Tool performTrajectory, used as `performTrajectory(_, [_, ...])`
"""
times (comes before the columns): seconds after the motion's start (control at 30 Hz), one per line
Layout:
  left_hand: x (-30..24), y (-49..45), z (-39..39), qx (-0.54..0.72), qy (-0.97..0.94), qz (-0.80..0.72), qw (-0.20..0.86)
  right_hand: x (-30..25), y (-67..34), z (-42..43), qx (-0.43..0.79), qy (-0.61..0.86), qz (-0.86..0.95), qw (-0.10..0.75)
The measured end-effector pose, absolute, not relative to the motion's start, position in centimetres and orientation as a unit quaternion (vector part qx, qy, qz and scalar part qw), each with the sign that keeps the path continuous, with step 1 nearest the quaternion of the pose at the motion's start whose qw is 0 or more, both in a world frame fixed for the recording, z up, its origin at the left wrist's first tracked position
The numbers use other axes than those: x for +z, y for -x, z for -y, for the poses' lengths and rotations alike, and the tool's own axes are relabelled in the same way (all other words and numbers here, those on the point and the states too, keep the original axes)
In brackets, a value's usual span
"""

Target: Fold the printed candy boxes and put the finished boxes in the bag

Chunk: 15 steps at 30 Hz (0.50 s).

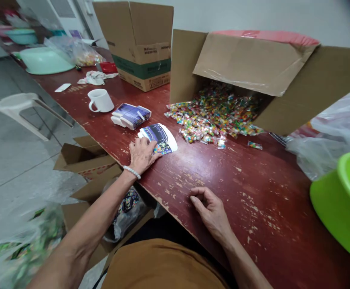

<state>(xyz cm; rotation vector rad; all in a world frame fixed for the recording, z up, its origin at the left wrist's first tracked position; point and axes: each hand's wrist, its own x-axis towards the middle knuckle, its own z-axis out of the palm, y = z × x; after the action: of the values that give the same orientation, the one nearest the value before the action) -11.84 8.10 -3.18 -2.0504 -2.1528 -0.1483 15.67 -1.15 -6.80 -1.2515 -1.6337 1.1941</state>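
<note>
My left hand (pixel 141 155), with a white bead bracelet at the wrist, grips the near side of a flattened printed carton (pixel 159 136) on the red table. Its fingers bend over the carton and partly cover it. Just beyond lies a stack of similar blue-and-white cartons (pixel 132 115). My right hand (pixel 209 208) rests at the table's near edge, fingers curled in toward the thumb, with nothing seen in it. In front of it, small wrapped candies (pixel 213 116) spill from a cardboard box (pixel 241 60) lying on its side.
A white mug (pixel 100 100) stands left of the stack, before a tall cardboard box (pixel 141 44). A green tub (pixel 340 200) is at the right edge of the worn red table (pixel 237 184). Open boxes (pixel 84 160) and a white stool (pixel 21 102) are on the floor.
</note>
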Motion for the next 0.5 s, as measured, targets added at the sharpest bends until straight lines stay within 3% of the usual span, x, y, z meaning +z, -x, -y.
performTrajectory(0.5, [-2.1,10.4,-6.0,-0.073,0.708,0.702,-0.020,-6.8,-14.9,1.0,0.423,0.503,0.646,0.388])
